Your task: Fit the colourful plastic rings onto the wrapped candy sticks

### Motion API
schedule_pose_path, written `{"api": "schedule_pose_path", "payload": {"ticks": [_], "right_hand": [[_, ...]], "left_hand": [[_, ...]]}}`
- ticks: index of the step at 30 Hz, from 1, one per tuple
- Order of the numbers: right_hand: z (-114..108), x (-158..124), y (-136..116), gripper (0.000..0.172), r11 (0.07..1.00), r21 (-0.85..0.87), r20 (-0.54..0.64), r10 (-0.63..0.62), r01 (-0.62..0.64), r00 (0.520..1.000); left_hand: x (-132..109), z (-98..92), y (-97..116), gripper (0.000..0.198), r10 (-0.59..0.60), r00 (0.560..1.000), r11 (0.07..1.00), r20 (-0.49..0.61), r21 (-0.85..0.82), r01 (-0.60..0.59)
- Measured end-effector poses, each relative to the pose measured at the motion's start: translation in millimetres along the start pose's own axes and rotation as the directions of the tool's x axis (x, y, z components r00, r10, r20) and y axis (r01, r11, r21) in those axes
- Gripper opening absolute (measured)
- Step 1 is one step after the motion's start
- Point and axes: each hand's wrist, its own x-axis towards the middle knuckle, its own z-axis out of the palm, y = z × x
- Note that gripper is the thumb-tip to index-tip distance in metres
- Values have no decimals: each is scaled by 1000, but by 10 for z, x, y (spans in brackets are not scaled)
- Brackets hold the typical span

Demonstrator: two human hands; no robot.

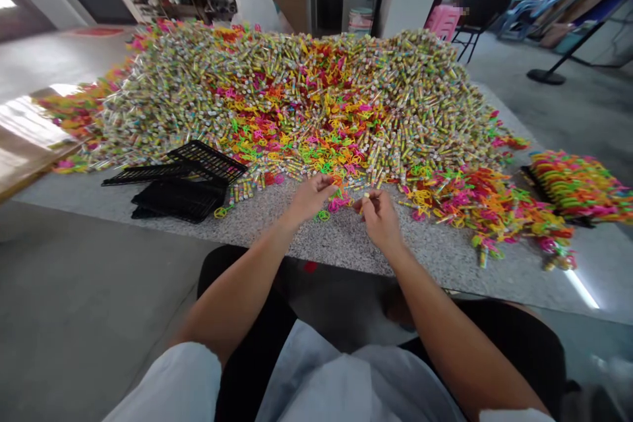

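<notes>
A huge heap of small printed tubes (277, 79) mixed with bright plastic rings (316, 138) covers the granite table (346, 241). My left hand (311, 198) reaches to the heap's front edge, fingers curled over orange and pink rings. Close beside it, my right hand (378, 214) pinches one small yellow tube (366, 196) between thumb and fingertips. A few loose rings lie on the table between and under my hands.
Black plastic trays (185, 181) lie stacked at the left front. A pile of assembled coloured pieces fills a tray at the right (578, 184). More loose pieces spread at the right front (494, 214). A fan, chairs and shelves stand behind the table.
</notes>
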Motion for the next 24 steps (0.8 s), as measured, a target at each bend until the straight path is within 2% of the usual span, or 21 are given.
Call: {"api": "schedule_pose_path", "payload": {"ticks": [6, 11, 14, 18, 21, 24], "right_hand": [[121, 8, 59, 32, 996, -77, -76, 31, -37, 997], [105, 57, 83, 35, 982, -136, -3, 133, -133, 991], [79, 56, 91, 35, 976, -66, 57, 211, -207, 976], [20, 46, 70, 37, 969, -38, 134, 246, -243, 960], [-52, 69, 47, 36, 968, -91, 149, 246, -235, 958], [-148, 135, 80, 36, 957, -233, 51, 188, -171, 981]], "left_hand": [[-96, 164, -85, 23, 196, 978, 918, 69, 338, -207], [-113, 208, -71, 24, 245, 958, 895, 152, 345, -283], [-139, 207, -57, 25, 248, 954, 884, 167, 363, -293], [-170, 170, -27, 22, 264, 948, 860, 176, 402, -314], [-144, 132, -17, 24, 217, 973, 903, 78, 362, -230], [-88, 103, -15, 33, 17, 1000, 989, -14, 145, -15]]}}
